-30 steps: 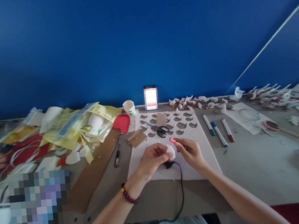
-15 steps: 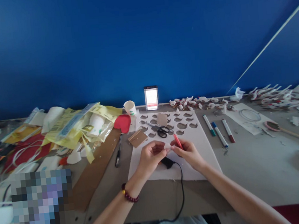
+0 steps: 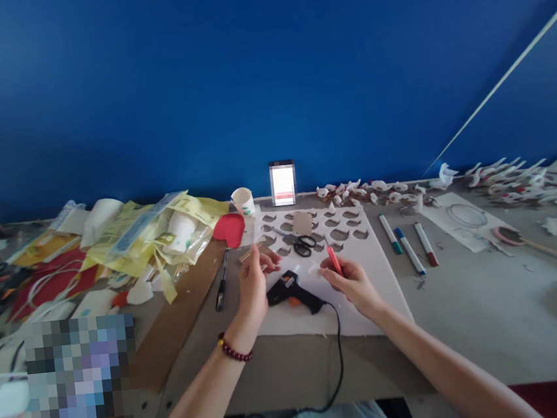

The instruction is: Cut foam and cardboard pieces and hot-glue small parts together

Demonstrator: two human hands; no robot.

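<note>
My left hand [image 3: 254,278] has reached left, and its fingers curl around a small brown cardboard piece [image 3: 247,255] at the edge of the white cut-out sheet [image 3: 378,278]. My right hand [image 3: 350,281] pinches a red pen-like tool [image 3: 333,259]. It also holds a small white paper scrap [image 3: 314,268] at its fingertips. Between my hands a black glue gun [image 3: 292,291] lies on the sheet, and its black cord [image 3: 340,354] runs toward me.
Black scissors [image 3: 303,244] lie on the sheet behind the glue gun. Three markers [image 3: 407,244] lie to the right, a black pen [image 3: 221,283] to the left. Yellow bags [image 3: 153,237], a paper cup [image 3: 243,201] and a red shape [image 3: 228,229] crowd the left. White paper pieces [image 3: 370,190] line the back edge.
My hands were together working a white paper piece over the glue gun. The left hand has moved away leftward to the cardboard piece, uncovering the glue gun. The right hand stayed with the red tool.
</note>
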